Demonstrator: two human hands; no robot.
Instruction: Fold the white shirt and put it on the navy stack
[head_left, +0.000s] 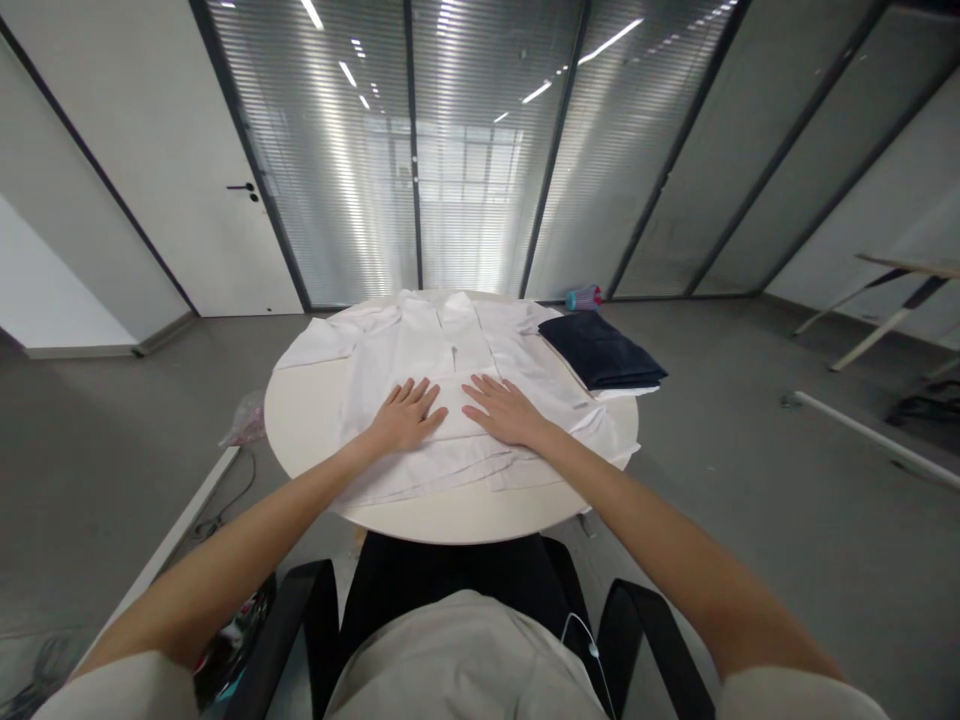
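A white shirt (420,345) is spread over a round pale table (450,517), its sleeves reaching out to the left and right edges. My left hand (406,414) lies flat on the middle of the shirt, palm down with fingers apart. To its right, my right hand (504,408) also rests flat on the fabric with spread fingers. A small gap separates the two hands. Some folds and wrinkles show in the cloth around them.
Folded dark blue cloth (600,350) lies on white fabric at the table's right edge. Behind it on the floor is a blue and red object (584,298). Black chair armrests flank my body. A plastic bag (245,420) sits left of the table.
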